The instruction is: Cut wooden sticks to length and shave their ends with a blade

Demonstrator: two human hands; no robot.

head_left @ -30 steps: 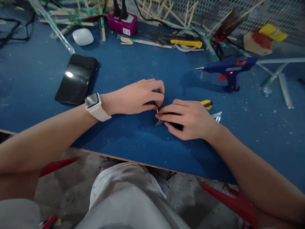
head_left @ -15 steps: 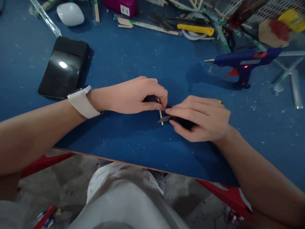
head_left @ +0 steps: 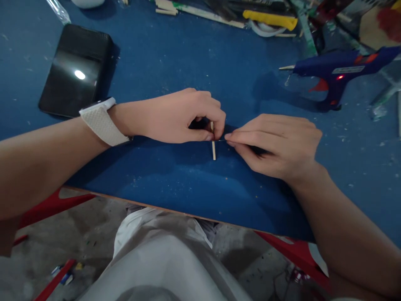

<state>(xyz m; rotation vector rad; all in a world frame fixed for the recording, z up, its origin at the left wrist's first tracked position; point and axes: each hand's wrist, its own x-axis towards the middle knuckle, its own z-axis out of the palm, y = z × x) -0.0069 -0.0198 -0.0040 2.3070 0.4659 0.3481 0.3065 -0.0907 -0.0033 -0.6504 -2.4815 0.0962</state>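
Work surface: blue tabletop (head_left: 175, 184), dusted with pale specks and crumbs, its near edge running above my lap and a grey concrete floor below.

Item 1. My left hand (head_left: 184, 117), resting on the table, white watch strap (head_left: 100, 125) at the wrist. Thumb and forefinger are pinched shut on a short wooden stick (head_left: 213, 144). The stick stands roughly square to the table edge, its upper end hidden in my fingertips, its lower end free and pointing toward me.

Item 2. My right hand (head_left: 275, 144), just beside the left, fingers curled closed around a dark-handled knife (head_left: 260, 151), mostly hidden under the palm. A thin sliver of blade shows at my fingertips, meeting the stick crosswise right below the left thumb. Whether the blade has bitten into the wood I cannot tell.

Item 3. Black phone (head_left: 75, 71), screen up with a lamp glare on it, lying far left, well apart from the stick.

Item 4. Blue glue gun (head_left: 335, 73), propped on its stand at far right, nozzle pointing left, a small red light on.

Item 5. Yellow-handled tool (head_left: 269, 19) among loose sticks and scraps along the far edge.

Item 6. Red bars (head_left: 294, 251) below the table edge, either side of my knees.
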